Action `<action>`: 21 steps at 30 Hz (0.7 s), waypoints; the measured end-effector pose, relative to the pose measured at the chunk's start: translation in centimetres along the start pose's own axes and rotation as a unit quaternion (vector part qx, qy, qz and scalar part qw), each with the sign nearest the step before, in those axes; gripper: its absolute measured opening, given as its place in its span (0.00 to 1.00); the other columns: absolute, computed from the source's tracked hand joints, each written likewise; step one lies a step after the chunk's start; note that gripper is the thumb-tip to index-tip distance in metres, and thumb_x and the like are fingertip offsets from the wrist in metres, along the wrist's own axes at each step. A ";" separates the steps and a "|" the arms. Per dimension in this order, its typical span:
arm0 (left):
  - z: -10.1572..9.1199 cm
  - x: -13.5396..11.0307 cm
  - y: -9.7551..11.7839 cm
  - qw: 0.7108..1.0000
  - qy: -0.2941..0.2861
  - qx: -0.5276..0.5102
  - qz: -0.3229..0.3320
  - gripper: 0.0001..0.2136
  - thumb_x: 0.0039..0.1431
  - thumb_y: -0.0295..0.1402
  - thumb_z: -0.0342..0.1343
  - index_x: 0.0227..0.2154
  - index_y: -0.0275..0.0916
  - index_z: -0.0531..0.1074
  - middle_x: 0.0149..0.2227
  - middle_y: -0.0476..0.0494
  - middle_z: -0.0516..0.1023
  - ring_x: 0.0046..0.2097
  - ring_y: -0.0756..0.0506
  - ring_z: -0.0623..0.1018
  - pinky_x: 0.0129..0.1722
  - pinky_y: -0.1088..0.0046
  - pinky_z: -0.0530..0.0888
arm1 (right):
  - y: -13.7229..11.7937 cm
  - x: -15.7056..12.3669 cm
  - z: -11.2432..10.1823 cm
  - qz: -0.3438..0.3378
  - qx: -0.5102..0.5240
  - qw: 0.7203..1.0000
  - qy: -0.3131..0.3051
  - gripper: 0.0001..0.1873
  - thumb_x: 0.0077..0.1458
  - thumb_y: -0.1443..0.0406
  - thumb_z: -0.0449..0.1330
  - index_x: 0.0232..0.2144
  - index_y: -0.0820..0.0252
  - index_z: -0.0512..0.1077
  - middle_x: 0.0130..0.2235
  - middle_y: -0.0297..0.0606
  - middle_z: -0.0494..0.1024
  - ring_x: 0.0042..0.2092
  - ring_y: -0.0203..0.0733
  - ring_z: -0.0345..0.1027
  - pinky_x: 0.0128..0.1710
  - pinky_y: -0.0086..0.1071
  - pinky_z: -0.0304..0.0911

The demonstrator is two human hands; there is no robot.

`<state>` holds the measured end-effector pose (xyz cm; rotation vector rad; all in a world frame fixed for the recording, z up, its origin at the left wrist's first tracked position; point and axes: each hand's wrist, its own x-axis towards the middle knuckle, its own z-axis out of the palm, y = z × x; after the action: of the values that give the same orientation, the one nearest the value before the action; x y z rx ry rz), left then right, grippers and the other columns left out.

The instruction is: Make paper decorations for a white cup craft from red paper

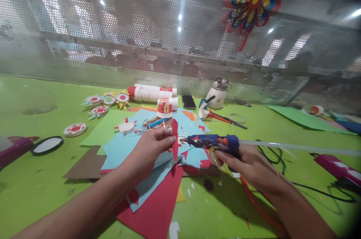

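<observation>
My left hand (153,148) pinches a narrow red paper cutout (175,139), held upright above the sheets. In my right hand (242,162) is a blue hot glue gun (213,144), its metal nozzle pointing left at the cutout. Nozzle and paper are very close; I cannot tell whether they touch. A long clear glue stick (296,147) sticks out of the gun's back end. Beneath both hands lie overlapping light blue paper sheets (121,156) and a red sheet (153,209). A round white piece with red paper tabs (126,127) lies beyond my left hand.
Stacked paper cups (153,94), a phone (188,102) and a lidded bottle (217,94) stand or lie along the back. Several decorated discs (100,110) are at the left. Scissors (225,118) and a black cable (275,160) lie to the right. A perforated metal screen (135,47) borders the green table (42,201).
</observation>
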<state>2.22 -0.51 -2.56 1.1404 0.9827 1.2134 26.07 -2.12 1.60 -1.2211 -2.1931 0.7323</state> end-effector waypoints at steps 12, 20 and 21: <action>-0.2 0.0 -0.3 1.000 -0.015 0.003 -0.009 0.08 0.47 0.34 0.62 0.25 0.34 0.73 0.25 0.49 0.70 0.28 0.52 0.65 0.30 0.74 0.62 | 0.7 0.0 0.0 -0.006 -0.042 0.999 0.026 0.16 0.56 0.56 0.53 0.22 0.59 0.70 0.25 0.35 0.71 0.27 0.37 0.63 0.28 0.28 0.61; 0.1 -0.2 0.3 0.999 0.004 -0.026 -0.029 0.08 0.44 0.32 0.64 0.23 0.34 0.71 0.24 0.50 0.69 0.26 0.53 0.65 0.29 0.75 0.62 | 0.7 -0.3 0.0 -0.011 -0.032 0.999 -0.002 0.16 0.57 0.55 0.52 0.26 0.58 0.71 0.26 0.34 0.72 0.27 0.37 0.64 0.28 0.28 0.63; 0.2 -0.2 0.3 0.999 0.007 -0.027 -0.030 0.08 0.43 0.32 0.64 0.23 0.34 0.71 0.24 0.50 0.69 0.26 0.53 0.65 0.29 0.75 0.62 | 0.7 -0.3 0.0 -0.013 -0.032 0.999 0.001 0.16 0.57 0.56 0.52 0.26 0.58 0.71 0.26 0.34 0.72 0.27 0.37 0.64 0.28 0.28 0.63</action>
<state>2.29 -0.71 -2.25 1.0554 0.9817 1.1938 26.64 -2.09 1.07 -1.2209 -2.2424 0.6552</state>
